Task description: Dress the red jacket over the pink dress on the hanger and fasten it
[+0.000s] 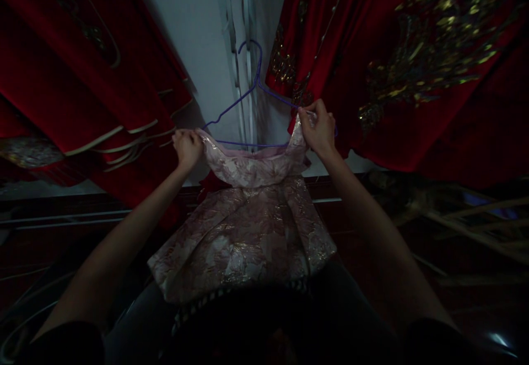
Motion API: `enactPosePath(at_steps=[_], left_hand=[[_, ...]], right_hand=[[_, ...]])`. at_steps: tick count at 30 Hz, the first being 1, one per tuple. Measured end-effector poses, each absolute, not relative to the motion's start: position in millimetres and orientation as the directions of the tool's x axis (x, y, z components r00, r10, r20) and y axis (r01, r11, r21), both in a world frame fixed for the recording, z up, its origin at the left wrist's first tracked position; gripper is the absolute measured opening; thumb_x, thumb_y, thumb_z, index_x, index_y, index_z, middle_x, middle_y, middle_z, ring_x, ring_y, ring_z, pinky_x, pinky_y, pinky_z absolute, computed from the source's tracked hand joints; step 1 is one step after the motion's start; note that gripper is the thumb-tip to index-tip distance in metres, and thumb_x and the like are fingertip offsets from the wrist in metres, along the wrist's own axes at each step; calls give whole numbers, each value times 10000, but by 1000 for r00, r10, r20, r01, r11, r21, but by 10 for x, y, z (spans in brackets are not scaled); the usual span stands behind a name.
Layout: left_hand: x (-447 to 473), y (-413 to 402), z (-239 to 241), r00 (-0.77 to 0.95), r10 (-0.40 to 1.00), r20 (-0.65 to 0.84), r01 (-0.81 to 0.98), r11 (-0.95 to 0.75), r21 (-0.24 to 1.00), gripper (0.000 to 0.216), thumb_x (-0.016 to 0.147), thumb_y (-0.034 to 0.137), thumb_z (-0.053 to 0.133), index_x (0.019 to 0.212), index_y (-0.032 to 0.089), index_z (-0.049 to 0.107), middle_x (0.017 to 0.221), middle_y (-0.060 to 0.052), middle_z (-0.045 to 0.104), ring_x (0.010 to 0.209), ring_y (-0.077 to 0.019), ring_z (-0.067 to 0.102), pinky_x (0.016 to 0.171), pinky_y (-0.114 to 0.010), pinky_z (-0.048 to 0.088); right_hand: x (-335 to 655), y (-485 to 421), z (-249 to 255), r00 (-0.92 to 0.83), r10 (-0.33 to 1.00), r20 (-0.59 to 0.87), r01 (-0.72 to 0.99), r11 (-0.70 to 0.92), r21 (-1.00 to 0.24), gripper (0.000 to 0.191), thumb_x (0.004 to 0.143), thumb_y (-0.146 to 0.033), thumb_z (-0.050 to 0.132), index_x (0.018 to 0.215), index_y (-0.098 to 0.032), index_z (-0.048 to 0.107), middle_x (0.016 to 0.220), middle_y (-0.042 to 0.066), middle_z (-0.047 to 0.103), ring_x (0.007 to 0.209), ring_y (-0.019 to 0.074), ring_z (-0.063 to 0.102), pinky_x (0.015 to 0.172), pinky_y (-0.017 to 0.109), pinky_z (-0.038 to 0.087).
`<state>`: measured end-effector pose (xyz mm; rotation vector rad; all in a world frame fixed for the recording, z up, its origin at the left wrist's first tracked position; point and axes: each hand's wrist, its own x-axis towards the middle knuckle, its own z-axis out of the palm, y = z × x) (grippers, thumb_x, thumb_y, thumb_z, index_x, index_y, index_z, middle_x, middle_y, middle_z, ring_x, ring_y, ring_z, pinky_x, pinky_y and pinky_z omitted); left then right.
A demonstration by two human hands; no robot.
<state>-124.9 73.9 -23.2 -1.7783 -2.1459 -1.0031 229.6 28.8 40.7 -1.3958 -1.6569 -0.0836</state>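
pink dress [248,227], head view: any risk?

could slip off the purple hanger [258,79] if released unevenly, or crease from pulling.

and the look?

shimmery floral, flared skirt, kinda dim tho. held before the pale wall [198,18], pinched at the shoulders by left hand [188,147] and right hand [320,128].

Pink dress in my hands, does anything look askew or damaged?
The dress looks slightly askew: its top is higher at the right hand than at the left hand. No tear shows, though dim light could hide small damage.
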Motion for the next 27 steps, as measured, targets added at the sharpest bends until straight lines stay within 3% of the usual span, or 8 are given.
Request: enactPosePath(at_steps=[2, 6, 13, 20, 27], left_hand=[[-1511, 801, -322, -313, 807, 501, 908, 100, 407, 424, 912, 321, 278, 1030, 130, 638, 1193, -184, 572, 1154, -315, 494, 963, -483, 414], [-1678, 846, -460, -258, 822, 507, 908, 26, 419, 381, 895, 334, 328, 968, 141, 649, 1170, -182, 585, 1139, -337, 508, 963, -509, 411], [-1660, 880, -517, -273, 796, 541, 849, -65, 524, 356, 921, 362, 322, 938, 162, 616, 1109, -151, 597, 1132, -303, 516, 985, -471, 397], [-1713, 780, -528, -245, 795, 555, 855, -92, 510, 358, 914, 333, 328, 950, 137, 624, 1097, -173, 614, 1110, -313, 532, 976, -501, 399], [-1678, 972, -228, -139, 815, 563, 867, -175, 467, 333, 911, 355, 364, 838, 171, 632, 1022, -133, 647, 1071, -300, 548, 981, -489, 379]], right_hand=[[2323, 338, 377, 71, 703, 708, 799, 385, -463, 479, 922, -609, 298, 1129, -241, 524, 1011, 90, 638, 988, 268, 604, 926, 439, 409], [2330, 417, 286, 54, 608, 792, 763, 487, -426, 511, 912, -652, 255, 1069, -254, 535, 953, 70, 650, 893, 257, 626, 867, 464, 443], [2319, 409, 276, 59, 587, 807, 792, 465, -396, 507, 920, -643, 241, 1038, -250, 538, 952, 71, 654, 895, 253, 631, 867, 483, 444], [2282, 401, 270, 58, 602, 796, 795, 454, -402, 510, 922, -637, 238, 1045, -241, 535, 959, 84, 656, 917, 261, 628, 873, 482, 445], [2272, 379, 286, 41, 615, 787, 808, 443, -389, 508, 926, -634, 219, 1066, -260, 532, 962, 85, 657, 902, 268, 639, 860, 487, 449]])
